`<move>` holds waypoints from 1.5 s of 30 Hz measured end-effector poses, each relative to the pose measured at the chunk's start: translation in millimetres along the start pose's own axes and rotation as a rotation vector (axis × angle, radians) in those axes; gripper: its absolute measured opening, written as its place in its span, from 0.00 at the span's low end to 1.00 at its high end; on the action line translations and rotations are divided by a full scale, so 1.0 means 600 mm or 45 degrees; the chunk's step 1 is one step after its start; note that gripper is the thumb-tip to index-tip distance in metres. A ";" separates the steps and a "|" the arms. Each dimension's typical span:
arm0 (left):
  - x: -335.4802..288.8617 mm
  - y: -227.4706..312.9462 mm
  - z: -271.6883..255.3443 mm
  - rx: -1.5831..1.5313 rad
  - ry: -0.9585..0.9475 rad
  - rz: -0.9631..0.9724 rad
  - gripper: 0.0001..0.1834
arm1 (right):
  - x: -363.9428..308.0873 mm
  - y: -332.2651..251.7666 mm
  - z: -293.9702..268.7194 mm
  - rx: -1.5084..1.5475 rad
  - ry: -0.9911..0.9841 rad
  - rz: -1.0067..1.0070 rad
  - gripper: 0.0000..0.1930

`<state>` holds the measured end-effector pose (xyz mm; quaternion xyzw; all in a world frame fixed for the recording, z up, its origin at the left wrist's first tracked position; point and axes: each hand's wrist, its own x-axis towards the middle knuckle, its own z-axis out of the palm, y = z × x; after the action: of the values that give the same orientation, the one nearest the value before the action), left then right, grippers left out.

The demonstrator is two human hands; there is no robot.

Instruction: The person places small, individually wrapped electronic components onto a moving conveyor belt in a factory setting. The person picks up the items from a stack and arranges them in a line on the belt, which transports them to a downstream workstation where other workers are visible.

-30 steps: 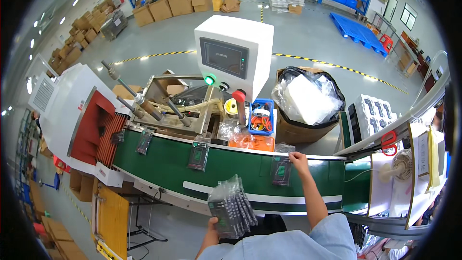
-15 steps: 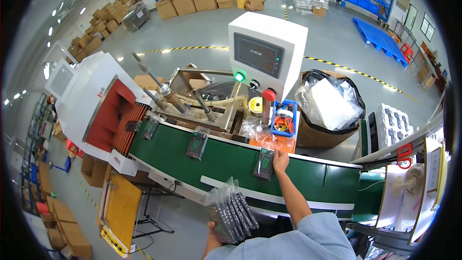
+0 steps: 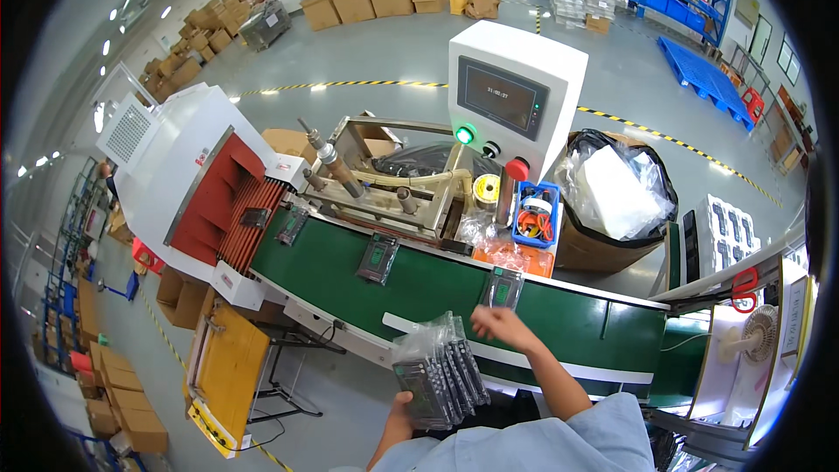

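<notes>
My left hand (image 3: 400, 406) is closed on the lower left edge of a stack of bagged packs (image 3: 437, 374), several flat dark packs in clear plastic bags. The stack leans in front of the near edge of the green conveyor belt (image 3: 437, 297). Above the belt, my right hand (image 3: 507, 327) has loosely bent fingers, with nothing visible in them. Just beyond it lies a bagged pack (image 3: 502, 287), its lower end partly covered by the hand. Farther left on the belt are a second pack (image 3: 377, 259) and a third pack (image 3: 291, 225).
A white tunnel machine (image 3: 179, 166) with red flaps stands at the belt's left end, a dark pack (image 3: 255, 217) on its rollers. Behind the belt are a control box (image 3: 559, 70), a blue tool tray (image 3: 535, 214) and a lined carton (image 3: 603, 249). A fan (image 3: 759, 332) stands right.
My right hand has left the nearest pack on the belt and come back toward the stack. Packs on the belt sit slightly farther right in view, as does the whole scene.
</notes>
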<state>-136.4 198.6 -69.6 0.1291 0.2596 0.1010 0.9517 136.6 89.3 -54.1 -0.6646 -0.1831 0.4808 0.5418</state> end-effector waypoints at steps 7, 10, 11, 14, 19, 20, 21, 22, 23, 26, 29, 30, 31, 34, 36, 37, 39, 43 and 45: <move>-0.014 0.001 0.007 0.024 -0.030 0.014 0.38 | -0.097 -0.060 0.028 -0.132 -0.056 -0.139 0.15; 0.000 0.000 0.019 0.047 -0.080 0.025 0.38 | -0.111 -0.046 0.025 -0.132 0.069 -0.193 0.14; 0.006 0.000 0.022 0.053 -0.107 0.035 0.38 | -0.116 -0.039 0.021 -0.123 0.083 -0.224 0.14; 0.033 0.012 0.041 0.057 -0.197 0.071 0.38 | -0.131 -0.024 0.007 -0.087 0.062 -0.269 0.14; 0.073 0.023 0.100 0.033 -0.316 0.170 0.37 | -0.166 -0.016 -0.006 -0.048 -0.069 -0.275 0.13; 0.081 0.021 0.114 0.004 -0.357 0.196 0.37 | -0.170 -0.011 -0.010 -0.041 -0.080 -0.293 0.13; 0.088 0.020 0.134 -0.004 -0.371 0.239 0.37 | -0.177 -0.010 -0.017 -0.032 -0.076 -0.267 0.12; 0.091 0.018 0.152 -0.012 -0.386 0.281 0.37 | -0.183 -0.005 -0.023 -0.013 -0.061 -0.262 0.12; 0.092 0.016 0.167 -0.086 -0.389 0.283 0.36 | -0.189 0.004 -0.032 0.010 -0.040 -0.256 0.11; 0.091 0.004 0.212 -0.190 -0.295 0.394 0.34 | -0.212 0.021 -0.067 0.068 0.141 -0.250 0.11; 0.088 -0.003 0.221 -0.193 -0.271 0.446 0.34 | -0.238 0.036 -0.129 0.072 0.530 -0.349 0.12; 0.086 -0.005 0.219 -0.186 -0.268 0.453 0.34 | -0.247 0.046 -0.170 0.035 0.686 -0.347 0.12; 0.085 -0.006 0.214 -0.179 -0.263 0.455 0.34 | -0.255 0.054 -0.211 -0.004 0.841 -0.335 0.13; 0.077 -0.021 0.197 -0.163 -0.248 0.425 0.34 | -0.274 0.114 -0.350 -0.167 1.331 -0.302 0.12; 0.072 -0.034 0.184 -0.143 -0.239 0.394 0.33 | -0.274 0.141 -0.407 -0.256 1.534 -0.246 0.10; 0.068 -0.041 0.178 -0.132 -0.232 0.370 0.33 | -0.267 0.160 -0.421 -0.307 1.547 -0.208 0.10; 0.063 -0.055 0.166 -0.106 -0.213 0.323 0.33 | -0.248 0.196 -0.446 -0.406 1.568 -0.129 0.10; 0.057 -0.080 0.144 -0.056 -0.177 0.212 0.33 | -0.156 0.249 -0.418 -0.508 1.593 -0.020 0.10; 0.055 -0.087 0.138 -0.035 -0.170 0.163 0.33 | -0.108 0.276 -0.403 -0.657 1.618 -0.021 0.10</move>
<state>-59.0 141.5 -31.5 0.1387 0.1853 0.1562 0.9602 262.8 -149.4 -185.7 -0.9241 0.0565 -0.0655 0.3722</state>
